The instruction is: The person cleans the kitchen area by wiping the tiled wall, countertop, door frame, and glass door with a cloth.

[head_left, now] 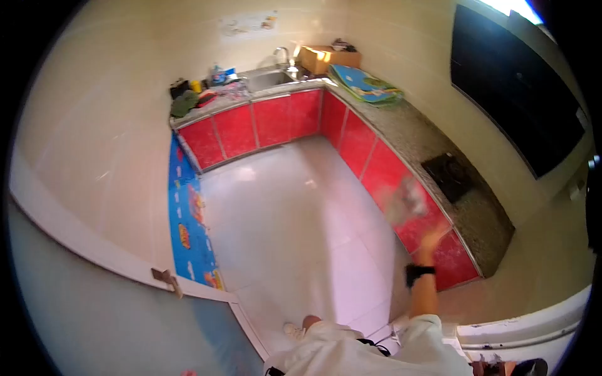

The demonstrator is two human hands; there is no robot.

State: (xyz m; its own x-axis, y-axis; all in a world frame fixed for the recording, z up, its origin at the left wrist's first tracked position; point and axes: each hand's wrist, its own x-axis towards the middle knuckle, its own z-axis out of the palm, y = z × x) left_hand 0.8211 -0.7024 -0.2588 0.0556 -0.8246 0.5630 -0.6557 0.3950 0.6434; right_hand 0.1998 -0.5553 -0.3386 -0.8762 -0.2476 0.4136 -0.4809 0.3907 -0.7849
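Observation:
My right hand (433, 239), with a black band (418, 273) on its wrist, reaches forward in front of the red cabinet doors below the right counter. Motion smears its fingers. Just beyond it, a greyish-white, cloth-like thing (404, 200) shows as a blur against the red doors. Whether my fingers grip this thing or are apart from it, I cannot tell. My left hand does not show clearly anywhere in the view.
An L-shaped stone counter (407, 128) carries a sink (269, 79), a cardboard box (326, 58), a folded colourful mat (367, 84) and a black hob (448, 175). A blue patterned mat (185, 213) lines the left wall. A door frame (207, 292) stands nearby at left.

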